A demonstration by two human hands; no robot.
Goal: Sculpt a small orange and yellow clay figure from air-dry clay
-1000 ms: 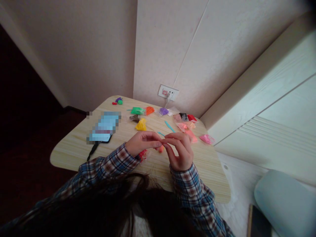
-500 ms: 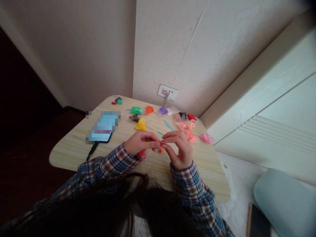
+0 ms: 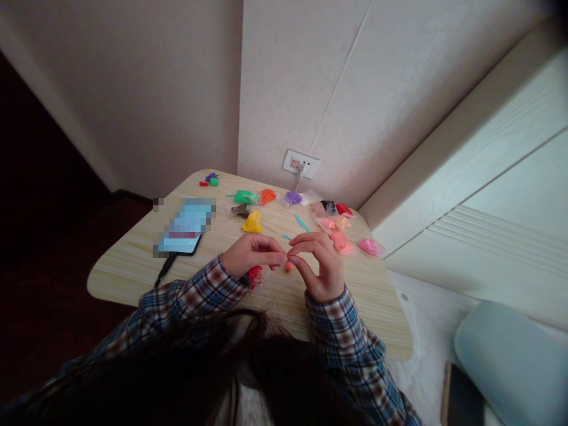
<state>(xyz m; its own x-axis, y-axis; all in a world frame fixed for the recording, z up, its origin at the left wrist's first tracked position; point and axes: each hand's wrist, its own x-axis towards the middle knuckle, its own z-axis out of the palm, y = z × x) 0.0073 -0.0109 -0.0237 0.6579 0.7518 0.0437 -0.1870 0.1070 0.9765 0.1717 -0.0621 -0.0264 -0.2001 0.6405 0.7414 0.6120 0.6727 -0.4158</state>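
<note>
My left hand and my right hand meet above the table, thumbs and fingertips pinched together. Whatever lies between the fingertips is too small to make out. Just below them a small orange clay ball rests on the table. By my left wrist lies a clear bag with red clay, partly covered by the sleeve. Beyond my fingers are a small blue modelling tool and a longer blue clay knife. A bag of coral clay sits behind my right hand.
Bags of yellow clay, brown clay, green clay, purple clay and pink clay are spread around. A phone with a blurred screen lies left. Small clay shapes sit at the far-left corner. A wall socket is behind.
Both hands stay pinched together with only slight finger movement. A tiny reddish bit showed between the fingertips half a second ago. The whole view has shifted slightly.
</note>
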